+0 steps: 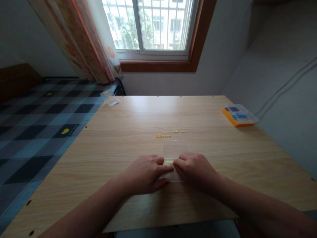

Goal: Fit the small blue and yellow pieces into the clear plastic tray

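From afar, I see left hand point(150, 173), thumb and index spread; right hand point(195, 167) bunched, pinch unclear | pale-yellow strip point(168, 163) between their fingertips, over clear case point(175, 150) | I judge it light, stiff, slippery; best held by ends

We stretch our 2 bare forearms point(106, 200) forward and inward. Our left hand point(148, 173) extends its index finger point(166, 169); our right hand point(194, 167) bends its fingers, and both hands nearly meet.
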Available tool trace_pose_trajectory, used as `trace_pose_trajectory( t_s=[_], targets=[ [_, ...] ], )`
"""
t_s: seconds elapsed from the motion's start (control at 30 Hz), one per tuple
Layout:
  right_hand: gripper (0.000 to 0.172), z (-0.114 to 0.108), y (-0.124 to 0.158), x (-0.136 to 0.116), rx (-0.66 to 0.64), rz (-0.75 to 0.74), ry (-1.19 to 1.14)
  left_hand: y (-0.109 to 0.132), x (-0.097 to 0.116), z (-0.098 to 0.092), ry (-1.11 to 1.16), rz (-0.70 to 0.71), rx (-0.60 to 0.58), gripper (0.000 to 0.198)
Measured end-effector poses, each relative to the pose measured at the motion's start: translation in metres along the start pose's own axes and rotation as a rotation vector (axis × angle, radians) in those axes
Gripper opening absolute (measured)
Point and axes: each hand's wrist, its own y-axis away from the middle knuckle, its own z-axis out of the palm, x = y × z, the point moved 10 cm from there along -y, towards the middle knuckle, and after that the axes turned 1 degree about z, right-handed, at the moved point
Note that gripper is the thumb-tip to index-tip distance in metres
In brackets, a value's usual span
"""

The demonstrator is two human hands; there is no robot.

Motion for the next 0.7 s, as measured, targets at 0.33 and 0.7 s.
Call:
trace_pose_trajectory(
  t_s=[0.33, 0.7],
  targets=[
    [0.018, 0.001, -0.001, 0.000, 0.001, -0.009, 0.021, 0.000, -0.015, -0.004, 0.101, -0.142, 0.004, 0.032],
    [0.017, 0.003, 0.000, 0.001, -0.014, 0.007, 0.053, 0.002, -0.020, -0.002, 0.161, -0.184, 0.050, 0.064]
  ],
)
